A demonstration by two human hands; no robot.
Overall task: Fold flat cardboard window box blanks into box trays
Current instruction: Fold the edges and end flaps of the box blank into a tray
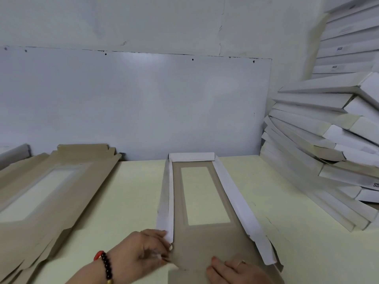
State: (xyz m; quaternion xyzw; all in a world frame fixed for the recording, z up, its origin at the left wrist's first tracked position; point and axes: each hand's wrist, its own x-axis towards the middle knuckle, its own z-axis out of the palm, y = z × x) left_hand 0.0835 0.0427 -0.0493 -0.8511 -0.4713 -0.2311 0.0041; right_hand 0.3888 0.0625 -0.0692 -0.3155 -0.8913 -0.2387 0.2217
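blank: matt brown cardboard, white outside | table: smooth pale yellow

Grey-brown blank with white folded walls; pale yellow table

A pale yellow table bears flat blanks, a half-folded blank, and stacked trays.

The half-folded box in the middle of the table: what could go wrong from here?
1. The right side wall leans outward and no hand holds it, so it may fall open again.
2. The left hand pinches only the near end of the left side wall; the far part could buckle.
3. The right hand presses the box floor near the window, which might crease.
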